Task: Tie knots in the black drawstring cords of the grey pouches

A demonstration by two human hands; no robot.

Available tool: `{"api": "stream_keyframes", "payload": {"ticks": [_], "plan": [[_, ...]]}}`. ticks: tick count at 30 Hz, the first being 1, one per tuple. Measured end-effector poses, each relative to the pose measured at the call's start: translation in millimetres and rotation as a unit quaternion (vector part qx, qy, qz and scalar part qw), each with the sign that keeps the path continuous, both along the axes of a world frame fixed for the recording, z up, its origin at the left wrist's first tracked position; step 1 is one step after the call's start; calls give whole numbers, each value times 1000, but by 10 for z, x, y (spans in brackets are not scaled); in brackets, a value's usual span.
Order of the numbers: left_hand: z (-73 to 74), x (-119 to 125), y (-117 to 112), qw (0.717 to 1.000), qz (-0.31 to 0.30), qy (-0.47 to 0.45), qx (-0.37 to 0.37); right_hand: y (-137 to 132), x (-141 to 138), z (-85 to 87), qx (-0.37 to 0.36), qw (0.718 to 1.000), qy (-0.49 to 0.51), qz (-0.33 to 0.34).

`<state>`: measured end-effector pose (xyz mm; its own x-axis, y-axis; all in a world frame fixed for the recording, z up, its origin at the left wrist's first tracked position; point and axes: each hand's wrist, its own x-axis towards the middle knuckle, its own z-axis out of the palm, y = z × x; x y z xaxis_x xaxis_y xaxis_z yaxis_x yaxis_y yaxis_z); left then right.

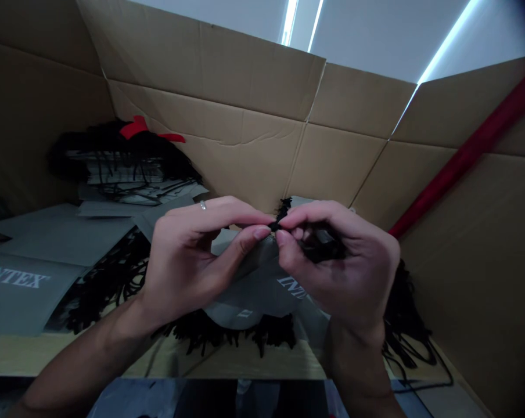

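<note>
My left hand (193, 255) and my right hand (336, 261) meet at the middle of the view. Both pinch a short black cord (280, 217) between thumb and fingertips, its frayed end sticking up above my fingers. A ring shows on my left hand. More black cord is bunched in my right palm. Beneath the hands a grey INTEX pouch (262, 290) hangs, held against my fingers, with its printed letters partly hidden by my right hand.
Grey INTEX pouches (22, 284) lie flat at the left. A stack of them with black cords and a red tie (136, 129) sits further back. Loose black cords (410, 337) trail at the right. Tall cardboard walls (245, 104) enclose the table.
</note>
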<state>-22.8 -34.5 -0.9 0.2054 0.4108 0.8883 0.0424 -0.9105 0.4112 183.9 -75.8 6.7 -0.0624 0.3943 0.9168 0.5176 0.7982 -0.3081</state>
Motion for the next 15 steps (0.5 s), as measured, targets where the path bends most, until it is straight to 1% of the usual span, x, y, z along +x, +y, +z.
{"api": "stream_keyframes", "payload": {"ticks": [4, 6, 9, 12, 15], "plan": [[3, -48, 33, 995, 37, 9, 91, 7, -19, 13, -14, 1000, 15, 9], [7, -89, 55, 990, 46, 34, 126, 4, -29, 22, -34, 999, 22, 13], [23, -150, 94, 985, 28, 86, 144, 5, -35, 35, -68, 997, 30, 31], [41, -187, 122, 984, 6, 92, 155, 9, -29, 47, -91, 994, 29, 48], [39, -218, 123, 980, 17, 113, 162, 3, -15, 50, -108, 993, 21, 51]]}}
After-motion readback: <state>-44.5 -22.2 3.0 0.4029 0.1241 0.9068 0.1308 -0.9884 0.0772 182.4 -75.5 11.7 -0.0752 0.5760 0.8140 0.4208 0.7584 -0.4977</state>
